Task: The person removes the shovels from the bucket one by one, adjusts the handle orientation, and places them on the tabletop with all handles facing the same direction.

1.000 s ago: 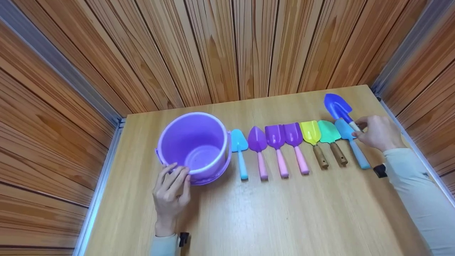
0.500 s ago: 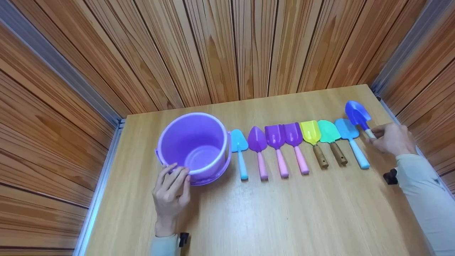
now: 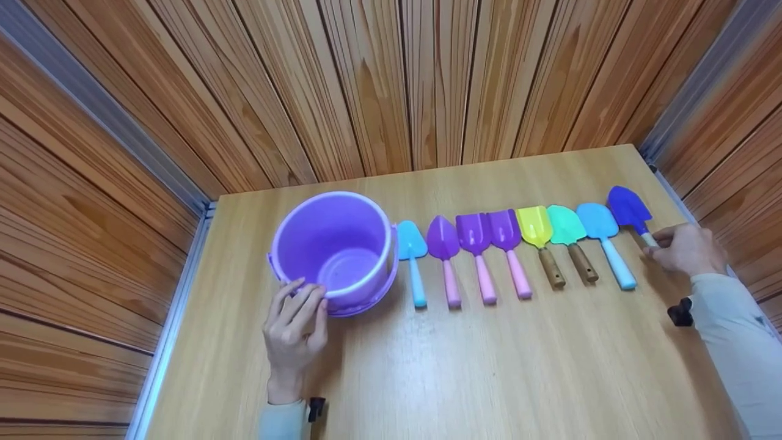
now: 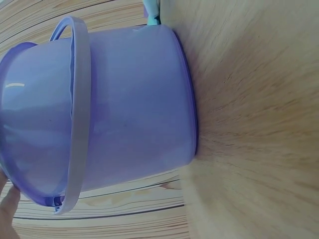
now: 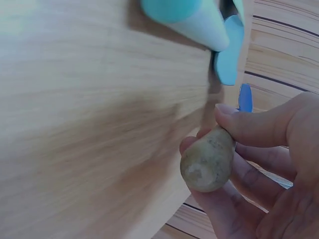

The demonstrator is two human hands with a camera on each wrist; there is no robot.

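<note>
My left hand (image 3: 294, 339) holds the near rim of a purple bucket (image 3: 333, 244), its fingertips over the edge and the thumb outside. The left wrist view shows the upright bucket (image 4: 134, 104) sideways, with its handle (image 4: 79, 114) hanging down the side. My right hand (image 3: 690, 249) pinches the pale handle of a dark blue toy trowel (image 3: 629, 206) at the right end of a row. In the right wrist view, the handle's rounded butt (image 5: 205, 167) sits between thumb and fingers. Left of it lies a blue shovel (image 3: 599, 221) with a light blue handle.
Along the row lie a green shovel (image 3: 566, 226), a yellow shovel (image 3: 534, 227), two purple scoops (image 3: 504, 231), a purple pointed trowel (image 3: 443, 239) and a light blue trowel (image 3: 411, 241) beside the bucket. Wood-panelled walls (image 3: 427, 79) stand behind and at both sides of the table (image 3: 427, 379).
My right hand has moved right and toward me, carrying the dark blue trowel from above the blue shovel to the row's right end. The left hand and bucket have stayed put.
</note>
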